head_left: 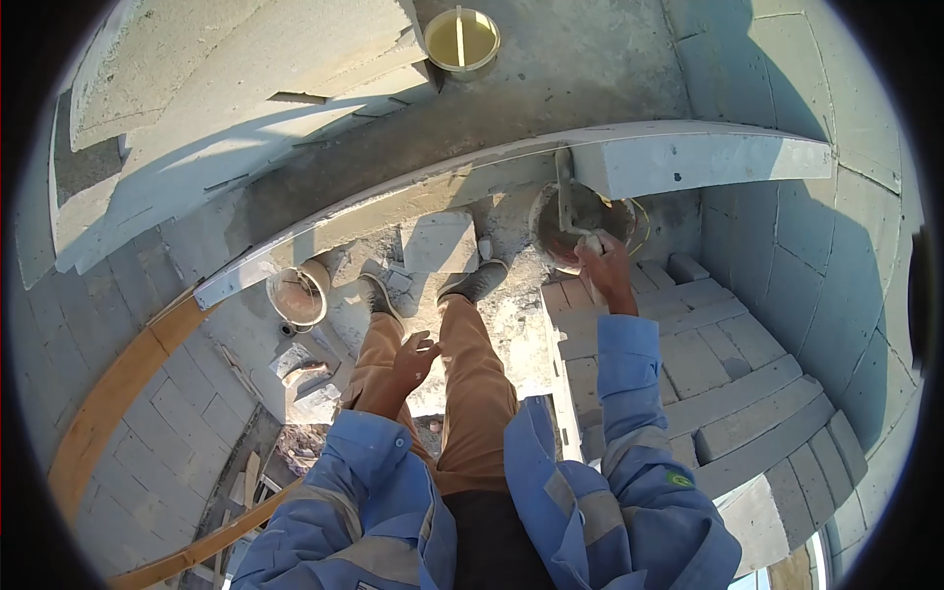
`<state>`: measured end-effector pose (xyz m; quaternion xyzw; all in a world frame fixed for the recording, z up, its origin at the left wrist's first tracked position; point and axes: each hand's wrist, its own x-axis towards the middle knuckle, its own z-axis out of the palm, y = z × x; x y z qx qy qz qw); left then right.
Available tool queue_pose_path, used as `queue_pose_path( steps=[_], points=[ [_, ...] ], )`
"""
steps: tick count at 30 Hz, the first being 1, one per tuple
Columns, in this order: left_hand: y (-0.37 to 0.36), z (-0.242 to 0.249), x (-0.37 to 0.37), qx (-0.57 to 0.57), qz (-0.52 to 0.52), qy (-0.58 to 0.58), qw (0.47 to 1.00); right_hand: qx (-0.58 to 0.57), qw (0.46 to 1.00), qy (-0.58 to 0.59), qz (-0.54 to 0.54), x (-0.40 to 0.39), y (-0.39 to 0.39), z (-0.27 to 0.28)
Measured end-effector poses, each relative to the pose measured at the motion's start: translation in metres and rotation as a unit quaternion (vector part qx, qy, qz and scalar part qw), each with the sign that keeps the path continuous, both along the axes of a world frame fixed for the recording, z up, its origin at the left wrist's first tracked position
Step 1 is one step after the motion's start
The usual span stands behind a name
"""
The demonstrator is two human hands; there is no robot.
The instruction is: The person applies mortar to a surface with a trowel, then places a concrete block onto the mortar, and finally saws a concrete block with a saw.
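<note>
My right hand (605,264) is closed round the handle of a mortar-coated trowel (564,192), whose upper part reaches to the edge of the low block wall. Beneath the trowel is a round bucket (544,234) of grey mortar. My left hand (416,362) hangs over my left thigh, fingers apart and holding nothing. A pale block (798,155) lies on top of the low wall (393,187) at the right, and a thin string runs along the wall.
Stacked blocks (728,349) stand at the right. A white bucket (298,297) and a tool with a wooden handle (307,372) are on the left. Beyond the wall is a bucket of yellowish liquid (462,41). A loose block (440,242) lies near my feet.
</note>
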<state>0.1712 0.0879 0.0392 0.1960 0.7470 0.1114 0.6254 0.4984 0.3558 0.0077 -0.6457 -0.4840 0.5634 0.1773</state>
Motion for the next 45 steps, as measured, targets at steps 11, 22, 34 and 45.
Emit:
queue_pose_path(
  steps=[11, 22, 34, 45],
  points=[
    [-0.034, -0.012, -0.023, -0.048, -0.017, 0.038, 0.998, -0.136, 0.989, 0.047, 0.042, 0.023, 0.036, 0.129],
    [0.004, -0.008, 0.018, -0.004, 0.03, -0.029, 0.999, -0.195, 0.968, 0.143, 0.064, 0.026, 0.04, 0.17],
    [-0.006, -0.005, 0.004, -0.02, 0.006, 0.019, 1.0, -0.233, 0.962, 0.136, 0.047, 0.042, 0.03, 0.205],
    [-0.022, -0.017, -0.001, -0.019, -0.002, 0.034, 0.999, -0.005, 0.991, -0.025, 0.13, -0.012, 0.005, 0.024]
  ],
)
